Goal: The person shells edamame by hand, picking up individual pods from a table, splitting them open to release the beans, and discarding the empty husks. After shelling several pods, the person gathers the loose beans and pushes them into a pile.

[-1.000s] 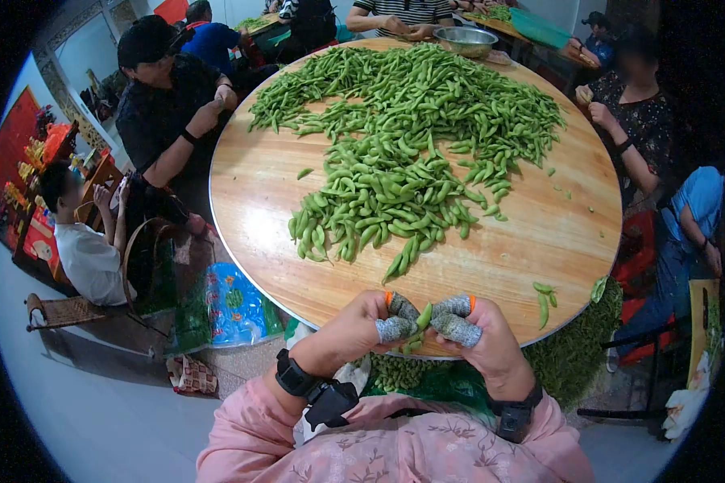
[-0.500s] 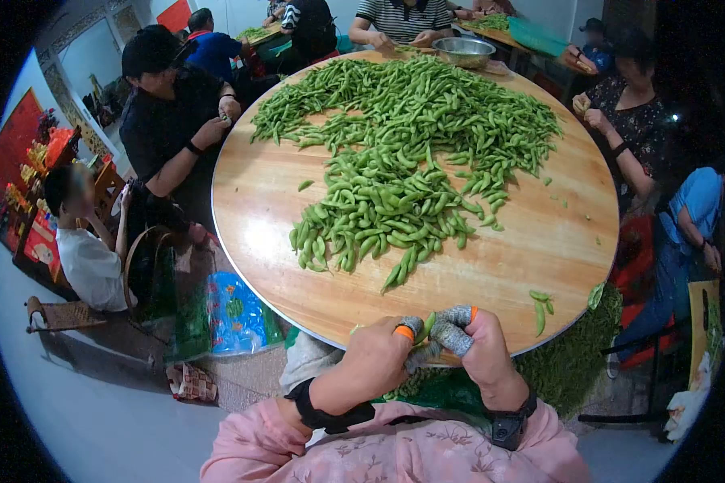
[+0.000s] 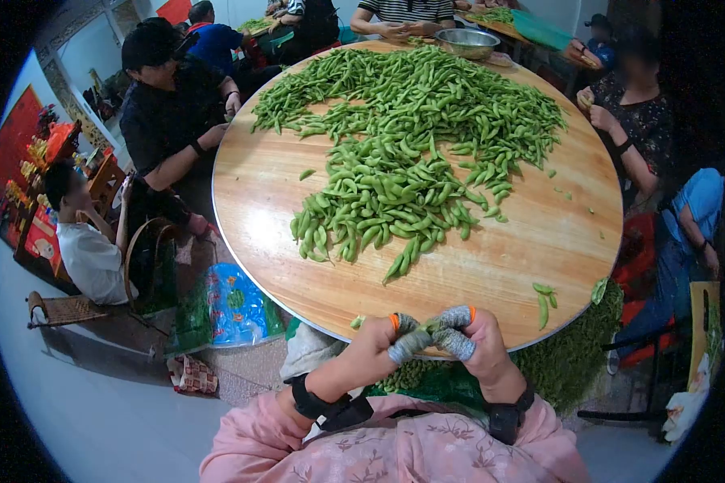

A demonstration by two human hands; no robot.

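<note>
Pink flowered sleeves (image 3: 379,455) lie nearest, each wrist in a black band (image 3: 314,400). Just past them the left hand (image 3: 369,344) and right hand (image 3: 482,342) meet, both curled tight, thumbs and forefingers sheathed in grey knitted finger covers (image 3: 457,342) with orange rims. Pinched between the covered tips is one green pod (image 3: 428,328), held at the near rim of the round wooden table (image 3: 491,278). Only a sliver of it shows.

I judge the step in hand to be splitting this pod, since both hands clamp it from either side. The next move calls for the thumbs to press along the seam and part it without scattering the beans.

Beneath the hands, under the rim, sits a green heap (image 3: 407,374), too blurred to tell beans from husks. A stray pod (image 3: 357,322) lies just left of the left hand, and a few loose pods (image 3: 542,302) lie to the right of the right hand. Ahead of the hands, well apart, the big pile of pods (image 3: 395,193) spreads across the tabletop. At the far rim stands a metal bowl (image 3: 465,40), and other people sit around the table.
</note>
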